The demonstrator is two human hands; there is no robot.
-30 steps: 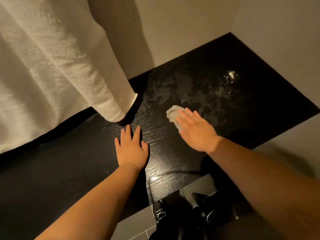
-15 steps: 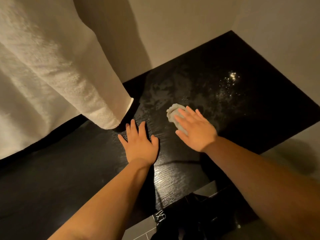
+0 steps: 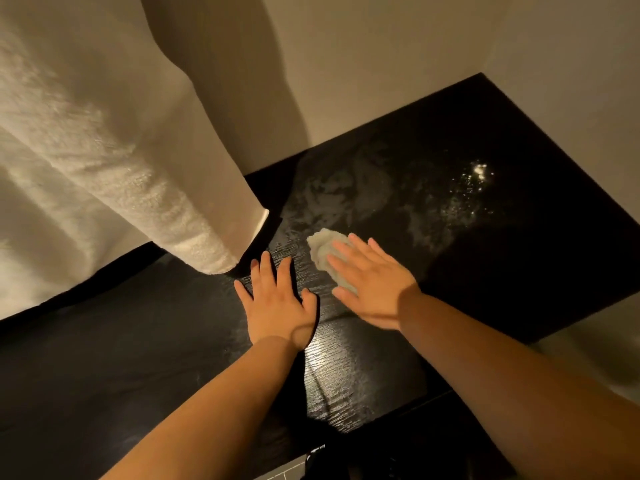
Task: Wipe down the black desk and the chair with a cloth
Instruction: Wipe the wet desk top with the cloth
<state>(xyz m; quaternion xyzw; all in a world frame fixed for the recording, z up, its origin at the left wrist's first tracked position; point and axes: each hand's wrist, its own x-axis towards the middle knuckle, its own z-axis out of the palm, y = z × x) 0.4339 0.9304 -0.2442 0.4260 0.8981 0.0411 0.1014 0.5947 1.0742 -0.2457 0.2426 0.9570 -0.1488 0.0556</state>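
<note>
Black wood-grain board is forming the top of the desk (image 3: 519, 271), and its fine ridged texture is catching light on the near side of the cloth. Small, pale and crumpled into a lumpy wad, the cloth (image 3: 320, 245) is lying on the desk surface near its middle.

The right hand (image 3: 375, 294) is pressing flat on the cloth with fingers straight and slightly spread. It is covering the cloth's near half, while the far edge is showing beyond the fingertips. The right forearm is reaching in from the lower right of the cloth.

The left hand (image 3: 277, 306) is resting palm down on bare desk just left of the cloth, not touching it. Its fingers are lying straight and fanned, and the thumb is pointing toward the cloth.

Beyond the cloth, cloudy wet smears (image 3: 346, 199) are spreading across the surface. Farther right, a patch of droplets (image 3: 474, 181) is glinting.

Left of the cloth and above it, a thick cream towel (image 3: 138, 188) with a looped, nubbly pile is hanging in folds. Whether its lower corner is touching the desk cannot be told. A plain pale wall (image 3: 398, 64) is rising behind the cloth.
</note>
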